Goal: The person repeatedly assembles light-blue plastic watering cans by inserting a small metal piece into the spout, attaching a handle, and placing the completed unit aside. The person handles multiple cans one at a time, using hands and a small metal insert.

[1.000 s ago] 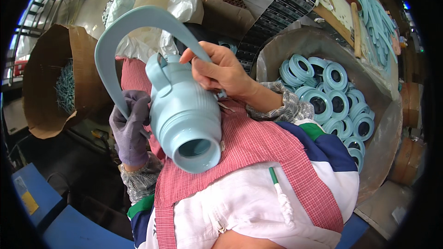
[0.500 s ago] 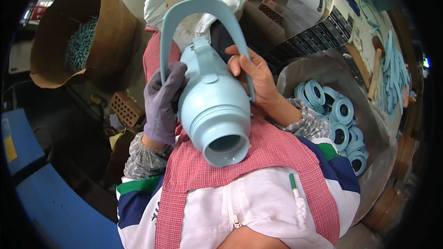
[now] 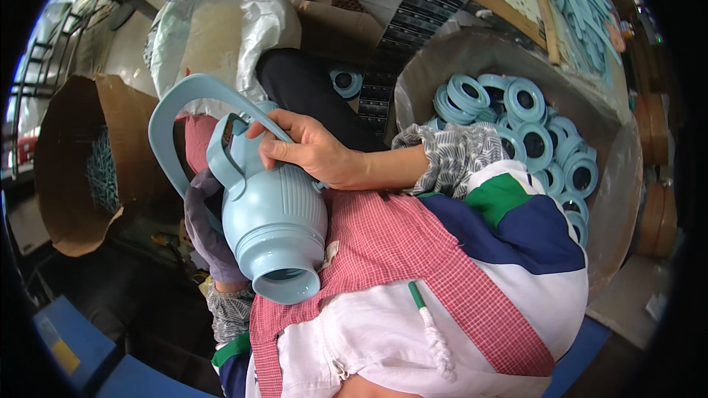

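Note:
A light blue thermos jug casing point(image 3: 276, 210) lies tilted in my lap, its round open mouth toward me. A wide loop handle point(image 3: 171, 103) arches over its far end, and a smaller side grip point(image 3: 220, 155) stands up from the body. My left hand point(image 3: 205, 225), in a purple-grey glove, is closed against the jug's left side, its fingertips partly hidden. My bare right hand point(image 3: 317, 151) grips the loop handle near its right end, with thumb and fingers closed at the jug's far right side.
On the right a lined box point(image 3: 608, 206) holds several light blue rings point(image 3: 535, 144) with dark centres. A hammer point(image 3: 547, 22) and light blue strips point(image 3: 579, 0) lie on the bench beyond. A cardboard drum point(image 3: 140, 155) with thin bluish pieces stands left. One ring point(image 3: 345, 82) lies apart, ahead.
The view has swung right, so the jug and drum sit further left. The jug has rolled, its side grip now facing left. My right hand has come across its top along the loop handle.

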Motion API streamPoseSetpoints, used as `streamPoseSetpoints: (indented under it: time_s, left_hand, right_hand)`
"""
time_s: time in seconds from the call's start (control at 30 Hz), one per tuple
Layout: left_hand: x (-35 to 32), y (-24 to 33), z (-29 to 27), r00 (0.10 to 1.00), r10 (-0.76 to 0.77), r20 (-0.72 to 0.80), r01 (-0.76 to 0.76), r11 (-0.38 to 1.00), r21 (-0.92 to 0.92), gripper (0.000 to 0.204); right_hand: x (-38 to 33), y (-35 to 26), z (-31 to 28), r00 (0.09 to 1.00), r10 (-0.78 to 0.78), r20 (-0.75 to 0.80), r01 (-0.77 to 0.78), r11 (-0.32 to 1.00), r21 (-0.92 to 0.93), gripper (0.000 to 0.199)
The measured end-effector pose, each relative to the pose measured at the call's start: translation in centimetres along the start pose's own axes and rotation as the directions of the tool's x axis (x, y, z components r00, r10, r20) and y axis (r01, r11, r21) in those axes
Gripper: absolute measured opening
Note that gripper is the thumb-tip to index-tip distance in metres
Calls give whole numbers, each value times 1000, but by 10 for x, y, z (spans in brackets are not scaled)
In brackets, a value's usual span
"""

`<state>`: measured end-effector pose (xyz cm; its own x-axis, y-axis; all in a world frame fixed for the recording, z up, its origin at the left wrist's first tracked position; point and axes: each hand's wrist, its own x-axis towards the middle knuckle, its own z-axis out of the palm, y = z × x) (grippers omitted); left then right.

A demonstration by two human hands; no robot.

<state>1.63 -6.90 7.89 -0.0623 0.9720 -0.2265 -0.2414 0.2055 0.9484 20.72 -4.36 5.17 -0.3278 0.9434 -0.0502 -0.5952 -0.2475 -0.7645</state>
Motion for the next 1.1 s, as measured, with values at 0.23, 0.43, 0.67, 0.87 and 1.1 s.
streamPoseSetpoints:
  time_s: [0.23, 0.43, 0.67, 0.87, 1.1]
  left_hand:
    - [6, -8, 11, 1000, -1, 12, 1, 998, -56, 42]
    - [9, 28, -17, 973, 226, 36, -229, 964, 134, 32]
    - [59, 123, -33, 690, 658, 301, -712, 544, 443, 31]
    - [106, 133, 9, 516, 628, 583, -848, 282, 448, 39]
    - [113, 55, -1, 841, -20, 540, -267, 854, 446, 36]
  right_hand:
    - [3, 7, 0, 986, -133, -99, 113, 976, -183, 22]
    - [47, -28, 12, 572, -564, 595, 811, 500, -304, 39]
    - [116, -72, 0, 748, -68, 661, 351, 884, -307, 32]
    - [113, -188, -50, 850, -451, 272, 524, 674, -521, 24]
    - [107, -393, -190, 233, -956, 180, 583, -10, -812, 39]
